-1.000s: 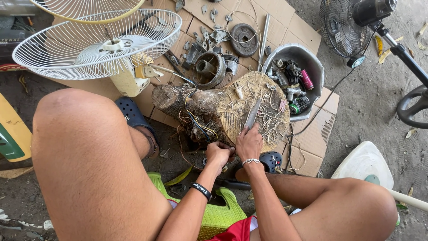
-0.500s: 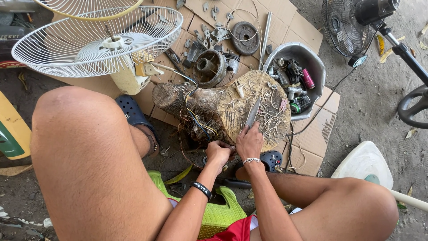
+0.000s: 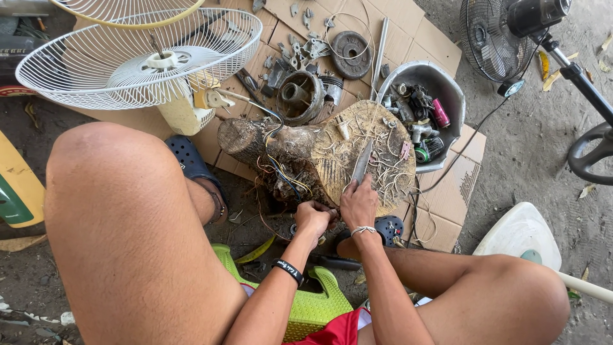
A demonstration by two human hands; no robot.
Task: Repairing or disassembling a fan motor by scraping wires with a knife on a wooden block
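My right hand (image 3: 359,203) grips a knife (image 3: 361,163) whose blade lies flat on the cut face of a wooden stump (image 3: 332,163). My left hand (image 3: 313,218) is closed on a bundle of coloured wires (image 3: 284,176) at the stump's near edge. Thin wire strands lie scattered over the stump's top. Both hands sit close together between my bare knees.
A white fan guard (image 3: 137,54) stands at the back left. A grey tub (image 3: 440,96) of small parts sits right of the stump, on cardboard (image 3: 447,191) with metal fan parts (image 3: 300,96). A black fan (image 3: 504,32) on a stand is at the far right. Below me is a green stool (image 3: 313,306).
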